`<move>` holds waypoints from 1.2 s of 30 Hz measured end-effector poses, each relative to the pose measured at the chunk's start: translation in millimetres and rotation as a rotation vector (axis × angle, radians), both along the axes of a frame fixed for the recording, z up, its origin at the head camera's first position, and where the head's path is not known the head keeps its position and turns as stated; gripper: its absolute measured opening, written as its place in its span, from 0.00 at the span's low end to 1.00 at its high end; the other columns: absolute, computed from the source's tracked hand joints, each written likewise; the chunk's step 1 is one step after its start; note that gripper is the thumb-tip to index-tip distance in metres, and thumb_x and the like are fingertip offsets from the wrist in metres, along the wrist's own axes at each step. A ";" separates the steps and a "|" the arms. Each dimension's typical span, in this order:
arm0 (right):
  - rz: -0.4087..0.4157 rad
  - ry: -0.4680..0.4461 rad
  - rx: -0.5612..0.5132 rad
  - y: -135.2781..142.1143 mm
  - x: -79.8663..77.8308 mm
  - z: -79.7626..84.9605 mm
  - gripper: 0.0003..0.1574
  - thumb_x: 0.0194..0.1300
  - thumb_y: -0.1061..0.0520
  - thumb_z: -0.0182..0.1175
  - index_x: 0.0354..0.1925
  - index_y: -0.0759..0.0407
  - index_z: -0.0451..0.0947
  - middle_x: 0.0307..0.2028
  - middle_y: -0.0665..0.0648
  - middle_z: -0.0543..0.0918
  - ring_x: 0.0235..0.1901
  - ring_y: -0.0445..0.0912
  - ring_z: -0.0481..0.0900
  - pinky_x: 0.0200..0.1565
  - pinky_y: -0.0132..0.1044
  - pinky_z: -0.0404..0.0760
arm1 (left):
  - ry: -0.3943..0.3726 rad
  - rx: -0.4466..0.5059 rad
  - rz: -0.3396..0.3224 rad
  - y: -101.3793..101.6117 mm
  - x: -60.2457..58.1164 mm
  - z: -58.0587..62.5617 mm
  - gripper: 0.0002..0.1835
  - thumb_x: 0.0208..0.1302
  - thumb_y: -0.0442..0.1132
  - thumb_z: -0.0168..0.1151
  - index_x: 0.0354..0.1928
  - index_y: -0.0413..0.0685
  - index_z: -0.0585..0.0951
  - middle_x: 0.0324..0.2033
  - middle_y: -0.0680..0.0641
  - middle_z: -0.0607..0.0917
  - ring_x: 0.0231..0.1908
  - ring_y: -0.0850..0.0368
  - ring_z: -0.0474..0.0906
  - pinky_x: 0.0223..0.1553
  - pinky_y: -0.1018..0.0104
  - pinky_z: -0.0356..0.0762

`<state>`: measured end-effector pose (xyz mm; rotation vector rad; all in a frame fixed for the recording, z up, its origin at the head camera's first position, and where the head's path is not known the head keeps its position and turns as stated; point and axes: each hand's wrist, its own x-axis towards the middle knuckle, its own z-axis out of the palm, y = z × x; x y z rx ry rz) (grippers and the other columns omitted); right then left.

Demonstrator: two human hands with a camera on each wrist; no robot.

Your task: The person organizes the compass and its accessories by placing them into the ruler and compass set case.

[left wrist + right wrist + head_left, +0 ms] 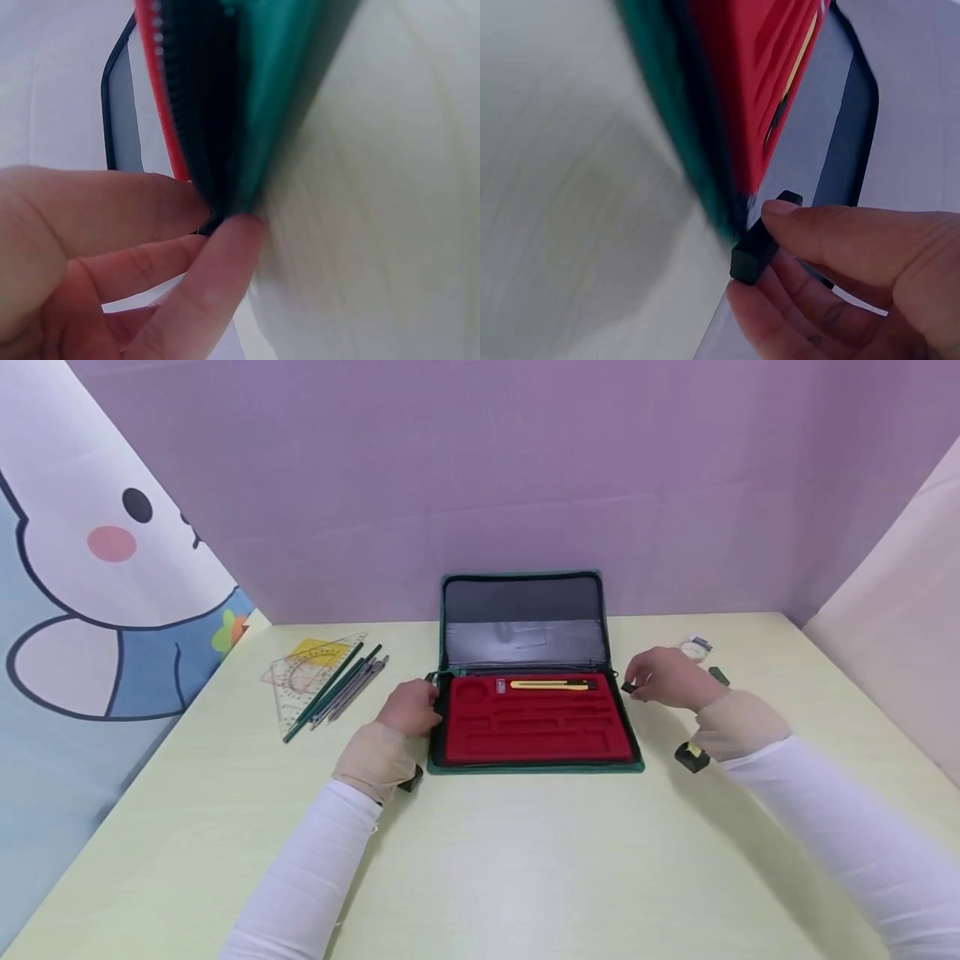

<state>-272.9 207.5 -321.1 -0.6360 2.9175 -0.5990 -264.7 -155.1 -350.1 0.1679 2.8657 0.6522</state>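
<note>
A zip case (540, 768) with a green edge lies unfolded on the table, its lid leaning up at the back. Its red insert (536, 755) has shaped recesses; in the top row sit a yellow utility knife (553, 685) and a small clear box (500, 686). At the case's left side, near the hinge, my left hand (409, 707) pinches the edge between thumb and fingers. My right hand (667, 677) holds a small black block (756, 251) between thumb and fingers, close beside the case's right rear corner.
Left of the case lie clear set squares (288, 702), a yellow sheet-like piece (321, 652), dark green pencils (322, 697) and metal drawing tools (358, 687). Beyond the right hand are a white round item (693, 649) and a small green item (718, 676). A purple backdrop (517, 485) stands behind.
</note>
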 end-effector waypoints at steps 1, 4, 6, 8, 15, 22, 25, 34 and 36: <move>0.009 -0.004 0.001 -5.3 -0.1 0.0 0.08 0.50 0.69 0.66 0.31 0.67 0.79 0.25 0.57 0.82 0.27 0.48 0.77 0.32 0.40 0.77 | -0.001 0.002 0.002 0.1 -0.1 -0.1 0.22 0.57 0.30 0.59 0.55 0.32 0.75 0.44 0.38 0.82 0.42 0.47 0.78 0.45 0.59 0.78; 0.035 -0.026 0.004 -21.0 -1.3 -0.5 0.07 0.51 0.69 0.66 0.32 0.66 0.79 0.27 0.57 0.82 0.29 0.48 0.78 0.35 0.41 0.79 | -0.004 0.005 0.004 0.8 0.1 -0.2 0.22 0.57 0.30 0.59 0.56 0.32 0.75 0.45 0.37 0.82 0.42 0.47 0.78 0.44 0.60 0.79; 0.056 -0.042 0.001 -30.7 -2.1 -1.1 0.08 0.52 0.69 0.66 0.33 0.66 0.79 0.29 0.57 0.82 0.31 0.49 0.78 0.37 0.42 0.80 | -0.009 0.006 0.004 1.4 0.4 -0.1 0.22 0.58 0.30 0.59 0.55 0.32 0.75 0.45 0.37 0.82 0.42 0.47 0.78 0.43 0.60 0.79; 0.071 -0.054 0.001 -40.7 -2.0 -0.7 0.08 0.53 0.69 0.65 0.34 0.66 0.79 0.30 0.58 0.82 0.32 0.49 0.78 0.39 0.43 0.80 | -0.013 0.006 0.006 1.6 0.7 0.2 0.21 0.58 0.29 0.59 0.55 0.32 0.75 0.44 0.38 0.82 0.42 0.47 0.78 0.42 0.61 0.80; 0.146 -0.055 0.019 -71.8 3.3 0.7 0.09 0.54 0.69 0.65 0.37 0.65 0.81 0.32 0.58 0.83 0.33 0.49 0.78 0.40 0.43 0.80 | -0.007 0.002 0.003 1.9 1.1 0.6 0.21 0.57 0.29 0.60 0.54 0.32 0.76 0.42 0.38 0.82 0.41 0.48 0.78 0.42 0.61 0.79; 0.143 -0.134 0.050 -97.6 9.1 1.3 0.13 0.53 0.65 0.68 0.39 0.61 0.81 0.36 0.57 0.83 0.36 0.49 0.77 0.41 0.39 0.81 | 0.008 -0.008 -0.010 1.0 1.4 1.8 0.20 0.57 0.29 0.60 0.53 0.32 0.77 0.41 0.38 0.82 0.40 0.47 0.78 0.43 0.60 0.79; 0.173 -0.154 0.054 -104.4 10.3 1.4 0.12 0.53 0.65 0.68 0.39 0.61 0.81 0.37 0.56 0.83 0.36 0.48 0.77 0.42 0.39 0.81 | 0.010 -0.010 -0.008 1.0 2.0 2.2 0.20 0.57 0.29 0.60 0.54 0.32 0.76 0.42 0.38 0.82 0.41 0.47 0.78 0.44 0.60 0.79; 0.235 -0.156 0.049 -109.2 11.3 -2.5 0.11 0.54 0.65 0.68 0.37 0.60 0.81 0.35 0.54 0.82 0.35 0.46 0.78 0.42 0.37 0.80 | 0.017 -0.016 -0.013 2.1 1.9 1.3 0.21 0.57 0.29 0.61 0.54 0.31 0.76 0.41 0.38 0.82 0.40 0.48 0.78 0.44 0.60 0.78; 0.244 -0.157 0.047 -109.3 11.1 -3.2 0.10 0.54 0.66 0.67 0.38 0.60 0.81 0.35 0.54 0.82 0.35 0.46 0.78 0.42 0.37 0.80 | 0.015 -0.014 -0.006 2.2 2.1 1.1 0.21 0.57 0.29 0.61 0.54 0.31 0.76 0.41 0.39 0.82 0.41 0.48 0.78 0.44 0.61 0.79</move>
